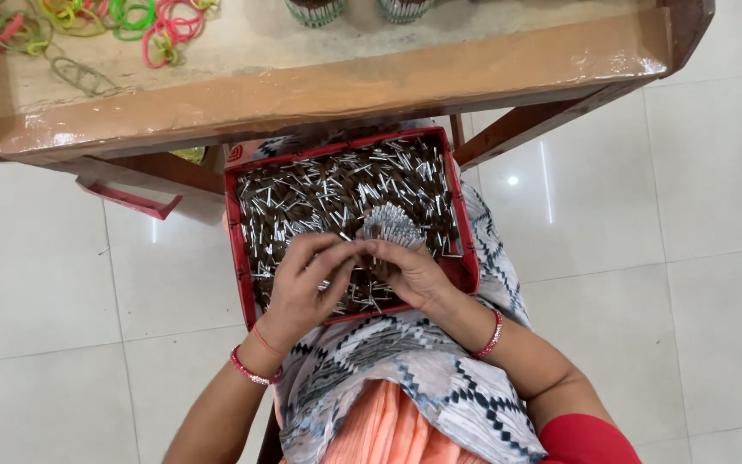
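Hands meet over a red tray (pixel 242 249) that rests on the person's lap. The tray is full of thin little sticks (pixel 319 193), brown with silver ends. The right hand (pixel 414 275) pinches a small bundle of sticks (pixel 391 225), fanned out at the far end. The left hand (pixel 302 288) touches the near end of the bundle, with its fingers pressed together around it. The sticks look very light, stiff and easy to snap, and a loose bunch may slip apart. A good hold is around the middle of the bundle, snug but gentle. Far off, on the wooden counter (pixel 319 94), lie bright rubber bands (pixel 148 26) at the left.
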